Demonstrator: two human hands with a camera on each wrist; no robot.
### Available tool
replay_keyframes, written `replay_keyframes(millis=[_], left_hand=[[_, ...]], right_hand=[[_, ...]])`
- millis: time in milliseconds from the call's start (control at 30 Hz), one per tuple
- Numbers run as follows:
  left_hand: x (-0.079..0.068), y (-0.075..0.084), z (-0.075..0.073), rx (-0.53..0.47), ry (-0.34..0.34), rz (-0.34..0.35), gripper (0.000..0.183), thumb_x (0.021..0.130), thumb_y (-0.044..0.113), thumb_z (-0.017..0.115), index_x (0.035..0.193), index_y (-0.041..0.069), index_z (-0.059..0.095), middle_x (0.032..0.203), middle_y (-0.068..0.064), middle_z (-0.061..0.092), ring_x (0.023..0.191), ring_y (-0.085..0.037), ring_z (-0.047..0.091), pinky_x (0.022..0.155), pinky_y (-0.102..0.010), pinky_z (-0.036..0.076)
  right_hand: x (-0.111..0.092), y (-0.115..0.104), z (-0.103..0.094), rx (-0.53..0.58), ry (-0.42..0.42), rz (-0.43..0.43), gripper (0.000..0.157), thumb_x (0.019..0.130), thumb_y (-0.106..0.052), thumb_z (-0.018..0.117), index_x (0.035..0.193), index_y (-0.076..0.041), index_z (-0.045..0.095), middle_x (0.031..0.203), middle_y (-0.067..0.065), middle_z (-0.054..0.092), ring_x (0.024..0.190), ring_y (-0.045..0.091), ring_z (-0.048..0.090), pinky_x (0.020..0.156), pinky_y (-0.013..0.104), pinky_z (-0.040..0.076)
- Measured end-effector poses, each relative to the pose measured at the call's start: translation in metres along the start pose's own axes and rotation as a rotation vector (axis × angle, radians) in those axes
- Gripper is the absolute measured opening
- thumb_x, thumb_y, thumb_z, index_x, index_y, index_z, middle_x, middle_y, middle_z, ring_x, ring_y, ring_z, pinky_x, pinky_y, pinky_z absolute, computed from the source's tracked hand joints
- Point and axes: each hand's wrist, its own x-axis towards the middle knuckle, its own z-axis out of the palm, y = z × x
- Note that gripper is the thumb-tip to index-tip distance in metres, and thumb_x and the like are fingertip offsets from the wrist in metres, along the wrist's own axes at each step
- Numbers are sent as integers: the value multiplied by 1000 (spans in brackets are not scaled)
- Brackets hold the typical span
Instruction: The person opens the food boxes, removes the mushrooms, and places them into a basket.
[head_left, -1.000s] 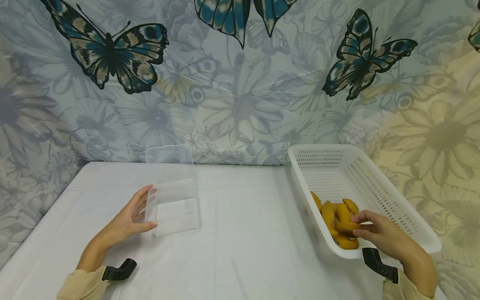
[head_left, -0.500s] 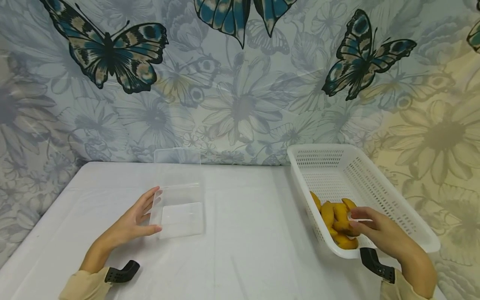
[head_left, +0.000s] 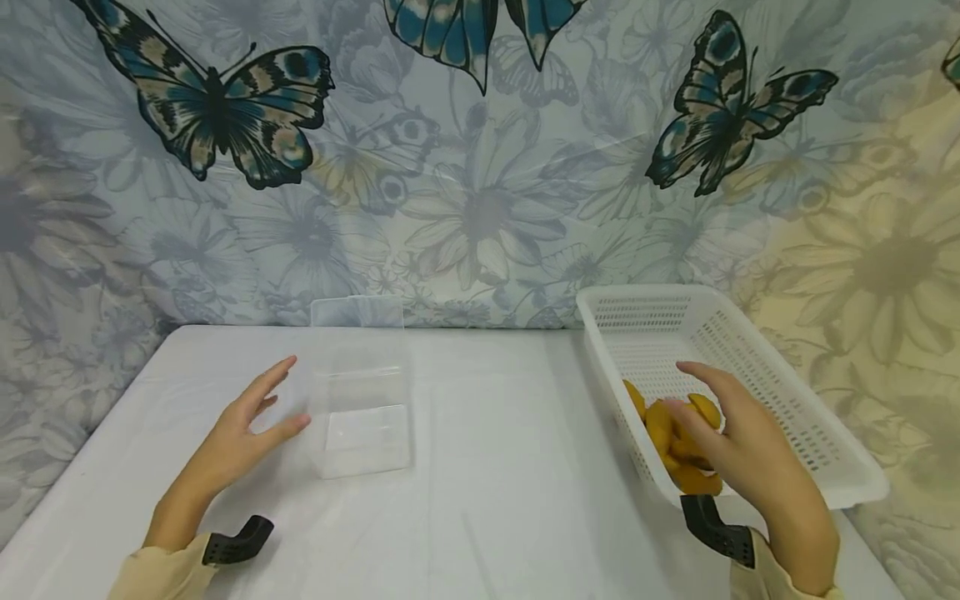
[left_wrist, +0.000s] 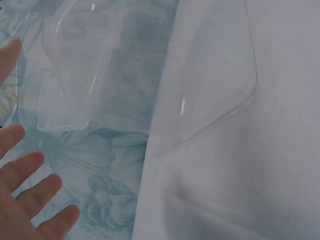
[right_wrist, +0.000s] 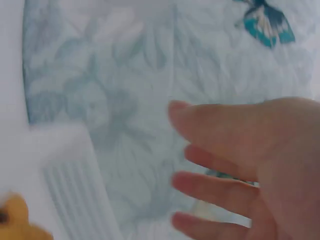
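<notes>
A clear plastic box [head_left: 367,437] with its lid raised at the back stands on the left half of the table. Just left of it is my left hand [head_left: 232,446], fingers spread and apart from the box; the left wrist view also has the clear plastic [left_wrist: 75,65] beyond the fingertips. On the right, several yellow bananas [head_left: 660,429] lie in the near end of a white perforated basket [head_left: 780,425]. My right hand [head_left: 742,442] hovers over them with thumb and fingers apart, holding nothing and partly hiding the bananas.
A white cloth [head_left: 487,467] covers the table. Behind it hangs a backdrop [head_left: 480,208] printed with butterflies and flowers. Each forearm wears a black wrist mount [head_left: 238,540] over a beige sleeve.
The clear box shifted slightly right, then my left hand came off it and drew back left. My right hand left the bananas, rising and moving left with its fingers spreading.
</notes>
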Motion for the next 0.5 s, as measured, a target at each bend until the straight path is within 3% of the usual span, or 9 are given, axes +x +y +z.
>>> replay_keyframes(millis=[67,167,300,500], left_hand=[[4,8,0,85,75,-35,78,95,29,67,158,35,22,165,-4,23,152,-19,23,119,-43,33],[12,18,2,161,139,-45,76,96,36,65,159,30,23,166,-7,20,152,-40,20,108,-74,25],[22,23,5,257,188,-14,73,97,40,62,158,20,27,165,-12,22,150,-43,20,110,-73,23],[37,18,3,396,250,29,69,99,41,59,154,9,34,160,-22,29,149,-46,22,119,-65,17]], right_hand=[[5,-15,6,18,72,-57,56,97,-22,64,145,1,44,146,31,44,133,55,38,101,71,33],[13,-35,18,47,139,-119,60,95,-20,68,145,4,44,147,32,42,140,55,30,109,73,24],[25,-55,35,58,170,-139,65,94,-25,69,147,2,42,153,29,35,146,50,22,113,72,20],[47,-69,64,18,208,-167,67,92,-30,72,146,-2,45,156,22,35,146,45,28,118,65,23]])
